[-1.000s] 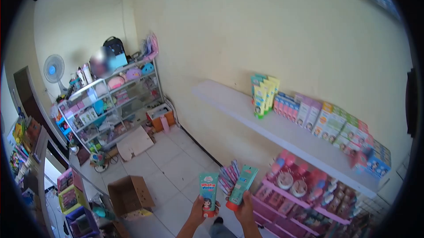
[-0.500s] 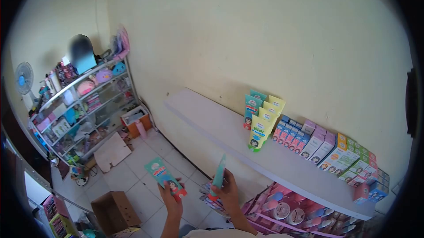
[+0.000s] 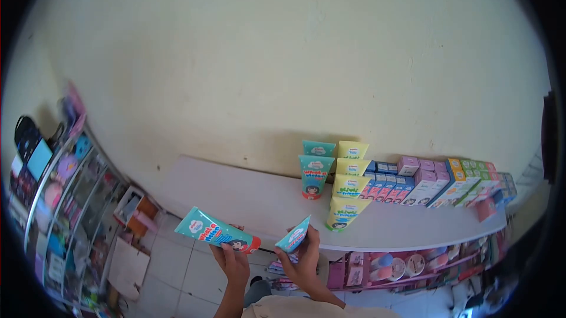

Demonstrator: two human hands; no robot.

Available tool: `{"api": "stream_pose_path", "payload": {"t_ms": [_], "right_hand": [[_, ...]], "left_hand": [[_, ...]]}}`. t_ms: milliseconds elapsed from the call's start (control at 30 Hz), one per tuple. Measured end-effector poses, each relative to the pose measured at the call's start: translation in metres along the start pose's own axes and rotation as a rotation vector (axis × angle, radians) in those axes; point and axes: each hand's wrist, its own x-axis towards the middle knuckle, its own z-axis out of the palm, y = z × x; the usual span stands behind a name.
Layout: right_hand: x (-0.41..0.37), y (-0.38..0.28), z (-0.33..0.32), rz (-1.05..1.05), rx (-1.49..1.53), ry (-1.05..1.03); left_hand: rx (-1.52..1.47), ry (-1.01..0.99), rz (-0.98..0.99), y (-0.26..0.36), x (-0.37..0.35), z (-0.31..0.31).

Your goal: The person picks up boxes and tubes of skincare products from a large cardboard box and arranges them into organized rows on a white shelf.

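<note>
My left hand is closed around a teal tube with a red cap, tilted with its label facing me. In my right hand is a second teal tube, held at a slant and partly covered by my fingers. Both hands are in front of the white shelf, apart from each other. Standing on that shelf are two teal tubes, one behind the other. Beside them is a row of yellow tubes, the front one nearest the shelf's edge.
Small blue-and-pink boxes, lilac boxes and green-and-orange boxes line the shelf to the right. Below it sits a pink rack of goods. A glass display case stands at the left, near an orange-brown box on the tiled floor.
My view has swung to the right and closer to the white shelf. Both teal tubes stay in my hands; the left one has tipped more toward horizontal.
</note>
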Motion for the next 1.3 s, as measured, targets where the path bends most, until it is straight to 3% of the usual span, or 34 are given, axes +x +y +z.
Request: {"api": "stream_pose_path", "payload": {"t_ms": [100,233,467,733,933,1067,1133,1300], "right_hand": [[0.032,-0.004,0.02,0.017,-0.131,0.191],[0.054,0.019,0.035,-0.047,-0.258,0.469],[0.068,0.018,0.047,0.053,-0.385,0.716],[0.067,0.011,0.051,0.114,-0.674,0.739],[0.057,0.005,0.056,0.214,-0.672,0.785],[0.06,-0.009,0.052,0.311,-0.744,0.726],[0.063,-0.004,0.051,0.314,-0.776,0.743],[0.07,0.005,0.046,0.304,-0.861,0.778]], "left_hand": [[0.008,-0.205,0.014,0.001,0.046,-0.001],[-0.03,-0.333,-0.043,-0.01,0.083,-0.005],[-0.086,-0.473,-0.256,-0.042,0.104,-0.013],[0.079,-0.552,-0.391,-0.049,0.099,-0.023],[-0.059,-0.575,-0.555,-0.055,0.096,-0.023],[-0.055,-0.606,-0.547,-0.051,0.093,-0.015],[-0.051,-0.521,-0.574,-0.042,0.092,-0.006],[-0.047,-0.524,-0.56,-0.042,0.094,-0.009]]}}
